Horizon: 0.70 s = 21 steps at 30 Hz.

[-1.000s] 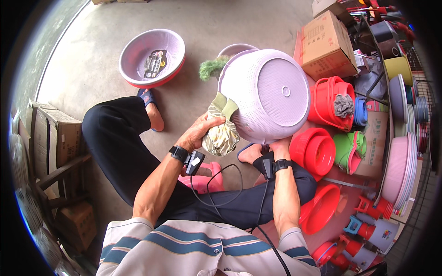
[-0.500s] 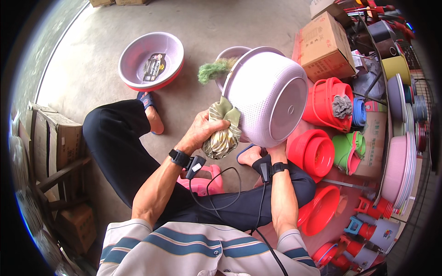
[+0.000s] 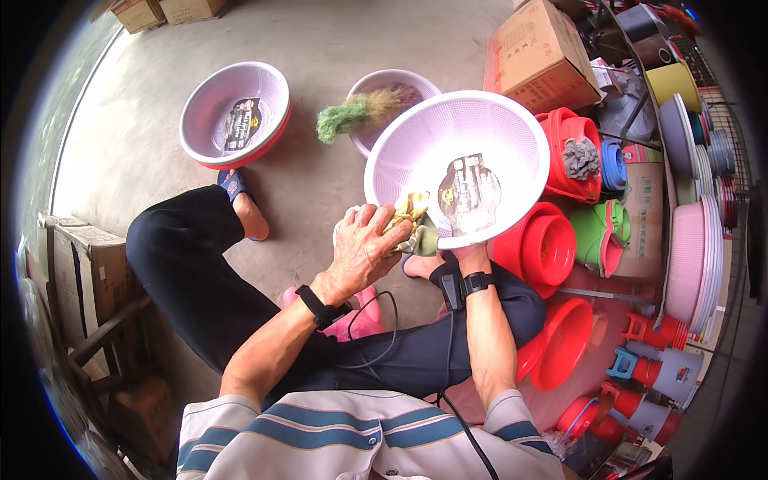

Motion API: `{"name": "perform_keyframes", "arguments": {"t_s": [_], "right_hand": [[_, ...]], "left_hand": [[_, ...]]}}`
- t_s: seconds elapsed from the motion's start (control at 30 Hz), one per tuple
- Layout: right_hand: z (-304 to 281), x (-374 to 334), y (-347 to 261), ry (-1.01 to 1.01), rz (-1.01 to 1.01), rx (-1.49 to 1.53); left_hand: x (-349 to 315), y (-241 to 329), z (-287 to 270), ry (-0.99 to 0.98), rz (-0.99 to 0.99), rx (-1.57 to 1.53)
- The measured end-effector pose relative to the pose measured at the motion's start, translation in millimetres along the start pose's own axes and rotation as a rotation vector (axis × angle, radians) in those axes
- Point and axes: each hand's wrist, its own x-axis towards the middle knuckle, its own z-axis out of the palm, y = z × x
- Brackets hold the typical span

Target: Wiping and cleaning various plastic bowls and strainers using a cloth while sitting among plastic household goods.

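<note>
Along the right side of the view, red buckets (image 3: 570, 126), one with a crumpled grey cloth (image 3: 581, 158) at its side, stand near blue containers (image 3: 613, 166), a green bucket (image 3: 596, 228) and nested red basins (image 3: 552, 250). Beyond them, a rack bears stacked pink and white basins (image 3: 686, 264); a cardboard box (image 3: 540, 60) stands at the upper right. Upper left, on the concrete floor (image 3: 320, 48), a pale basin (image 3: 202, 106) sits in a red one, a dark label inside it. Upper centre, green mesh (image 3: 344, 120) lies across the rim of a smaller lilac basin (image 3: 394, 74), which the raised basin partly covers. A pink stool (image 3: 360, 320), between the legs, is partly hidden by the left arm; a black cable (image 3: 468, 436) runs over the shirt.

Centre, a white perforated basin (image 3: 416, 152) is raised in front of the person, its open side toward the viewer and a dark label on its inner base. The left hand (image 3: 364, 244), fingers bent and close together, grips a yellow and olive cloth (image 3: 426, 240) against the basin's near left edge. The right hand (image 3: 470, 258) meets the near rim from below; its fingers are hidden behind the basin, and how far they are spread cannot be told.
</note>
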Motion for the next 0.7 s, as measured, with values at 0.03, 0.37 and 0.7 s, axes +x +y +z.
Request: {"name": "perform_keyframes", "arguments": {"t_s": [0.03,0.37,0.7], "right_hand": [[-2,-1,4,0.069,0.014,0.155],[-17,-9,9,0.147,0.118,0.381],[-13,-5,-3,0.059,0.244,0.680]], "left_hand": [[0,3,1,0.000,0.011,-0.007],[-5,10,0,0.049,0.105,0.031],[1,-9,-24,-0.056,0.178,0.084]]}}
